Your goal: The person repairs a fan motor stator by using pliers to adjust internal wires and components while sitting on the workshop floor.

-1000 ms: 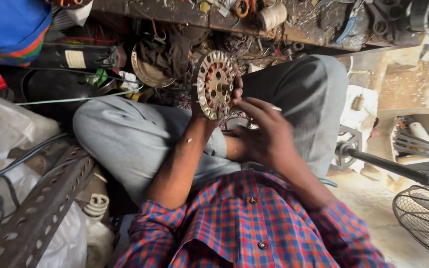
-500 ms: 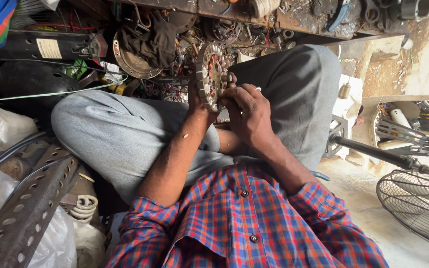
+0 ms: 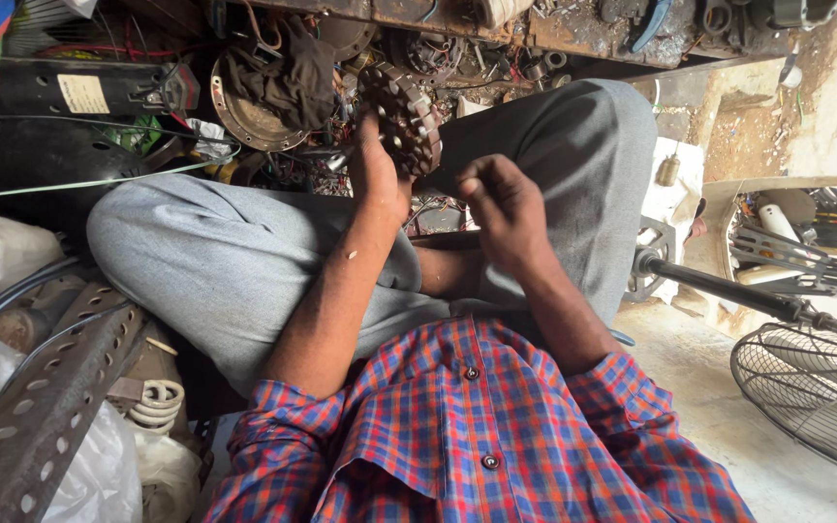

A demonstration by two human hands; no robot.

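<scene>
My left hand (image 3: 378,179) grips a round rusty motor stator (image 3: 402,119) with slots around its rim, holding it edge-on above my lap. Just right of the stator, my right hand (image 3: 501,208) is curled with its fingers bent; whether it holds anything small is hidden. I sit cross-legged in grey trousers (image 3: 234,261) and a red-blue checked shirt (image 3: 467,426).
A cluttered bench edge (image 3: 457,19) with metal parts runs along the top. A round metal cover with a dark rag (image 3: 263,92) lies ahead. A perforated steel angle (image 3: 46,407) and plastic bags are at left. A wire fan guard (image 3: 816,397) and stand are at right.
The stator has turned from facing me to nearly edge-on. My right hand has come off its face and drawn back to the right. The view has tilted slightly.
</scene>
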